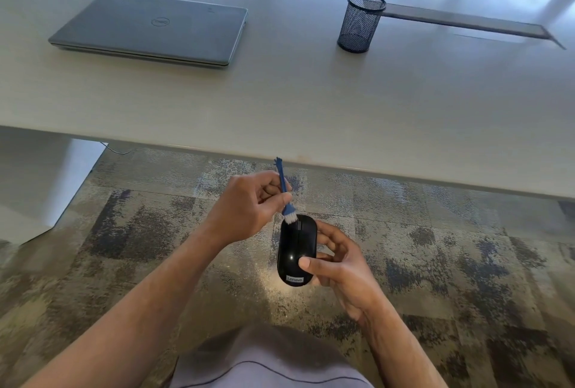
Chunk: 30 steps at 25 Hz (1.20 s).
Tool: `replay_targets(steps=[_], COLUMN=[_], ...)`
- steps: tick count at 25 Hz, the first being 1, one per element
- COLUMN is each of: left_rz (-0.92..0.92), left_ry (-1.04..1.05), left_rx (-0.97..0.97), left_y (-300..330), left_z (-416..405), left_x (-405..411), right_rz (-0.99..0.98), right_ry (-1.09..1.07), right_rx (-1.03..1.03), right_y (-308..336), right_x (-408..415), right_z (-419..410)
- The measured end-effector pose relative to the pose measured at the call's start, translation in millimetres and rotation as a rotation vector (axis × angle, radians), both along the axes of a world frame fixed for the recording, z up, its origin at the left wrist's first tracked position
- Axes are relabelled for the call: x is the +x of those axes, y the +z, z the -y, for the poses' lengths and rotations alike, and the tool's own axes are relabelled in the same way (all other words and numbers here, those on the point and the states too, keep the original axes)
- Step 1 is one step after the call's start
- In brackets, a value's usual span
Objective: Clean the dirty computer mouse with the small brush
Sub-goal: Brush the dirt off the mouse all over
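Hands (249,201) (brush (286,201), mouse (295,250)) below desk edge (404,174)

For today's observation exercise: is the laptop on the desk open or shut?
Shut: the laptop lies flat, lid down, logo facing up.

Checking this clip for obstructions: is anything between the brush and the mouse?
Nothing visible. The left hand holds the small blue brush with its white bristles already at the front end of the black Lenovo mouse, which the right hand holds up over the carpet.
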<state>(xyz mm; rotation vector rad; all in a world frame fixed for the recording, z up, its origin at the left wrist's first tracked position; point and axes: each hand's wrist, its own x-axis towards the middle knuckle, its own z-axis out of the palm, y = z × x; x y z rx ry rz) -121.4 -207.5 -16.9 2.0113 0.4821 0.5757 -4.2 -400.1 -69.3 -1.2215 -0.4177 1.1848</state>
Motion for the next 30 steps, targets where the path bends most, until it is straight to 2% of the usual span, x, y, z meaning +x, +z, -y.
replay_targets(steps=[2,5,7,11,13,16,18,21,26,28,30], left_rz=[0.030,-0.027,-0.064,-0.022,0.001,0.035,0.014,-0.014,-0.005,0.014,0.064], left_ry=[-0.122,-0.284,-0.240,-0.024,0.008,-0.126,-0.163,-0.069,0.116,0.154,0.105], left_rx=[-0.093,-0.097,-0.028,0.096,0.047,-0.144,-0.134,-0.050,-0.063,-0.098,-0.175], left_y=[1.0,-1.0,-3.4,-3.2,-4.3,-7.3,-12.3,-19.9,-21.5,-15.9,-6.3], left_z=[2.8,12.1,14.2,7.6,4.5,8.3,11.1,3.8,-11.0,-11.5,-10.6], left_x=[-3.9,-10.2,-11.2,-12.0,-13.2,-14.6,-13.5,-8.6,-4.4,-4.5,-3.8], right_rz=[-0.003,0.021,0.017,-0.025,-0.028,-0.029,-0.016,-0.005,-0.027,-0.018,0.019], right_ry=[-0.002,0.008,0.010,-0.005,-0.006,0.000,0.008,0.024,0.042,0.047,0.048], right_rx=[0.017,0.018,0.020,0.020,0.018,0.018,0.022,0.024,0.035,0.032,0.010], right_y=[1.7,2.4,1.0,-2.3,-2.8,-1.2,0.3,2.3,-0.1,0.6,2.6], right_x=[1.2,2.2,2.8,2.7,3.0,3.4,3.6,2.9,0.7,-0.2,-0.4], right_z=[-0.6,-2.9,-4.1,-3.7,-3.8,-5.0,-5.1,-3.4,-1.0,-1.6,-2.4])
